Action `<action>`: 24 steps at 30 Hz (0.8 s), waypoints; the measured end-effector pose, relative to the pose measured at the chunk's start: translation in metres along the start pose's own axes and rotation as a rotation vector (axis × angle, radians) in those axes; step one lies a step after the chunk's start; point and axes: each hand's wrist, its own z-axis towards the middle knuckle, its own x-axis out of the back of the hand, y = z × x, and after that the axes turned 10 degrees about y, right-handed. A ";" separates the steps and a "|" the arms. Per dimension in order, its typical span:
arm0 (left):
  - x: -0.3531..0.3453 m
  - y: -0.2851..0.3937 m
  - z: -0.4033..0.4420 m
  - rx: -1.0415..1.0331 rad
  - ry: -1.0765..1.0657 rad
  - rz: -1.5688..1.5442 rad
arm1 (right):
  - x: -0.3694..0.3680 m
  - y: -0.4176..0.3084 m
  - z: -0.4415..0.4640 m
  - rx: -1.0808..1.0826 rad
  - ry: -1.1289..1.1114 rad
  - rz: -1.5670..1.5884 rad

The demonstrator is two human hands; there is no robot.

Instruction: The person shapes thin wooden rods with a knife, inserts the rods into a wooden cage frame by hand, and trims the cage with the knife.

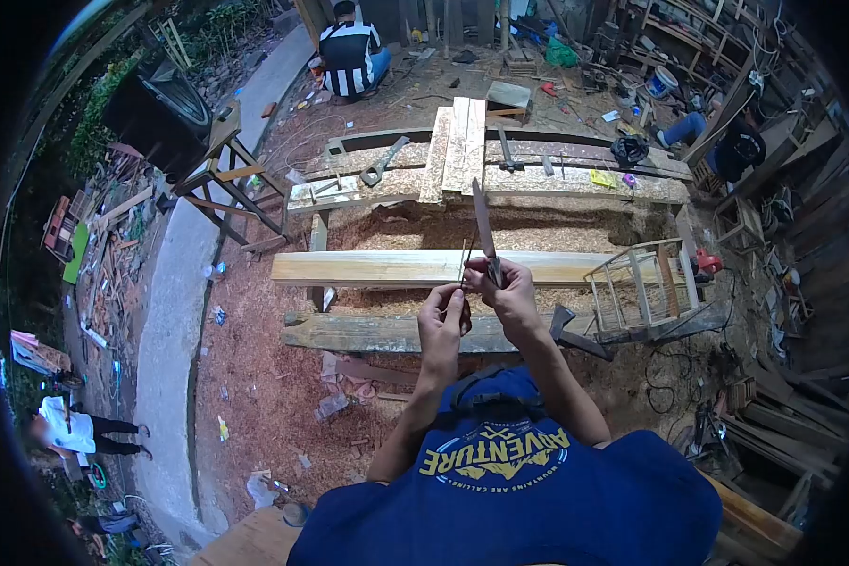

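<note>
The left hand [441, 325] pinches a thin stick [463, 266] between thumb and fingertips. The right hand [509, 291] has its fingers curled closed around the handle of a knife [483, 222], its blade pointing toward 12 o'clock, just beside the stick. Both are held above the near side of the desk [368, 332], over a pale beam [368, 268].

At 3 o'clock from the hands, an open cage-like frame [637, 288] of thin sticks rests tilted across the beams; a reddish slat [668, 281] shows at it, though whether inside cannot be told. Farther off, at 2 o'clock, a black bag [629, 149] sits on the far planks, its contents hidden. Beyond it, a white-and-blue bucket [661, 82] stands at 1 o'clock, its contents too small to tell, with a crumpled green bag [561, 53] nearer 12.
</note>
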 end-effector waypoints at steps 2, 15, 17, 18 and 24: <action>-0.004 0.000 -0.001 0.007 0.016 -0.075 | 0.000 0.001 -0.001 -0.004 0.009 0.009; -0.016 -0.027 -0.003 0.024 0.103 -0.175 | 0.018 0.008 -0.018 0.042 0.131 0.057; -0.010 -0.026 0.018 -0.014 0.286 -0.222 | 0.023 0.012 -0.025 0.070 0.143 -0.005; -0.005 -0.020 0.023 -0.021 0.195 -0.199 | 0.026 0.013 -0.027 0.085 0.150 -0.037; 0.004 -0.013 0.020 0.080 -0.108 -0.184 | 0.043 0.019 -0.021 0.126 0.208 -0.288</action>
